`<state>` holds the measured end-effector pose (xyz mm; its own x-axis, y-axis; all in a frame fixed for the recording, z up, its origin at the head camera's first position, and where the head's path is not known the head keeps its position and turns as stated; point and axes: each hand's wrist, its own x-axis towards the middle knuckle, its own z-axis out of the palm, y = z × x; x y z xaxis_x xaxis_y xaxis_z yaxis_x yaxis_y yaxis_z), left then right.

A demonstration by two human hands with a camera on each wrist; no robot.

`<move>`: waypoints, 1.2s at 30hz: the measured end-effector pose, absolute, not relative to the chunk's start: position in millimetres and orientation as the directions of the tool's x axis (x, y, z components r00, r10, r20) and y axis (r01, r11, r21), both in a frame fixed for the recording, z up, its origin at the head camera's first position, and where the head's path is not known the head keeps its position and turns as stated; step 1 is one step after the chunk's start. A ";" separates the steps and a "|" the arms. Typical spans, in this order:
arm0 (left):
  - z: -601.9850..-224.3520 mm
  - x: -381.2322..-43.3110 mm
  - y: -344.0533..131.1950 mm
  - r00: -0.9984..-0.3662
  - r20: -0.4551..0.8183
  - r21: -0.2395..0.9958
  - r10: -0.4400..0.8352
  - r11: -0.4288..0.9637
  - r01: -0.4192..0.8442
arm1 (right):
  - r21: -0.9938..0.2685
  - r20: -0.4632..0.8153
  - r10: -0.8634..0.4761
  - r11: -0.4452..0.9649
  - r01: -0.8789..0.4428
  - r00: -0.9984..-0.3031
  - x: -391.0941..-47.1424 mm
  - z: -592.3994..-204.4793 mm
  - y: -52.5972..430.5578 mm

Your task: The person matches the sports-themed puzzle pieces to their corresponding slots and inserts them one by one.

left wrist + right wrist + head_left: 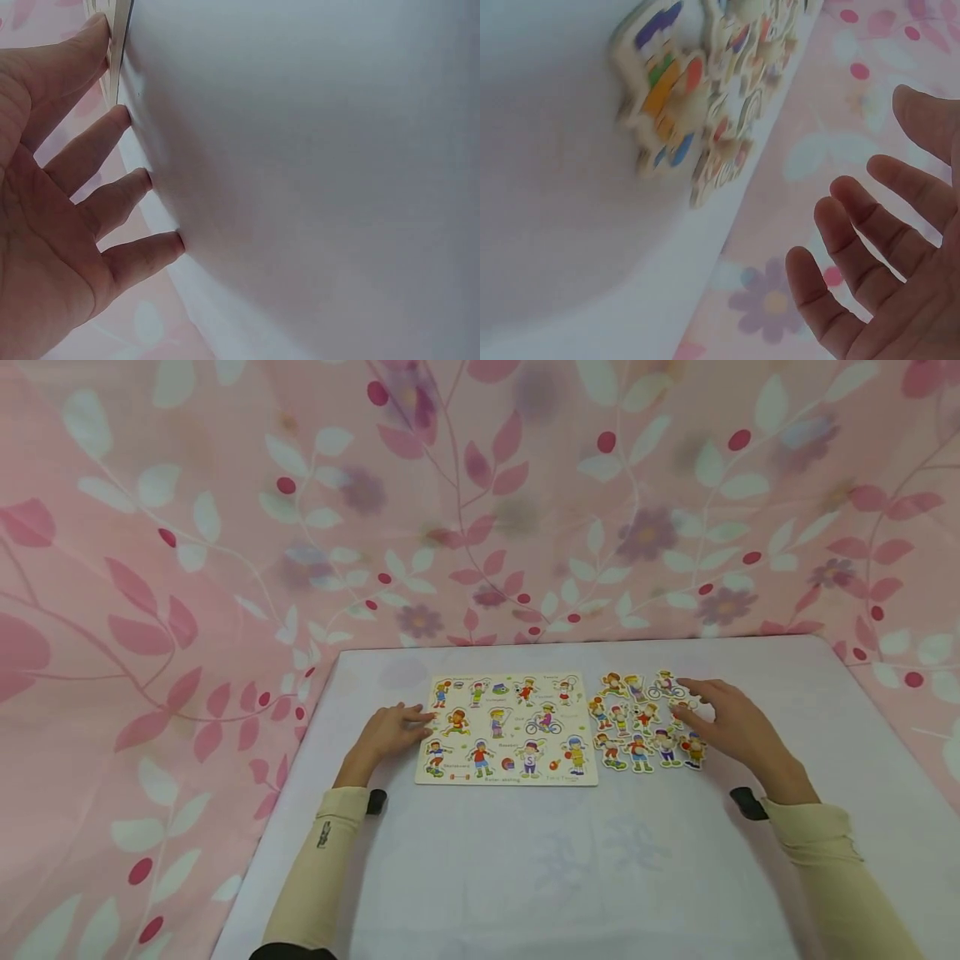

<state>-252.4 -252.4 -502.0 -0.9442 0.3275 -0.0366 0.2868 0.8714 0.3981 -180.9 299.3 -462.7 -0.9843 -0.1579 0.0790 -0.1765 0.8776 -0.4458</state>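
Observation:
A flat puzzle board printed with sports figures lies on the table. My left hand is at its left edge. In the left wrist view the thumb touches the side of the board, and the other fingers are spread with their tips on the cloth. To the right of the board lie several cut-out puzzle pieces in rows. My right hand is over the right end of these rows, overlapping a piece there. In the right wrist view its fingers are apart, holding nothing, beside the wooden pieces.
A white cloth covers the table. Pink flowered fabric hangs behind the table and along its left side. A dark strap part shows under the right wrist, and another by the left.

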 end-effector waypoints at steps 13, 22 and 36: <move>-500.4 -252.3 -251.9 -0.950 -0.063 0.402 0.307 0.878 0.258 | -0.424 0.076 -0.271 0.862 -0.278 -0.959 -209.6 -467.9 256.6; -500.7 -252.8 -250.7 -0.950 -0.066 0.408 0.304 0.877 0.252 | -0.422 0.015 -0.352 0.846 -0.326 -0.936 -229.2 -477.2 228.4; -502.6 -251.8 -251.0 -0.951 -0.040 0.418 0.307 0.869 0.263 | -0.446 0.006 -0.382 0.826 -0.345 -0.924 -242.8 -492.7 209.8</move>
<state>-251.8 -251.0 -502.6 -0.9510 0.3067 -0.0403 0.2627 0.8694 0.4185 -242.8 209.8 -492.7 -0.9242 -0.3820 0.0062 -0.3445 0.8263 -0.4457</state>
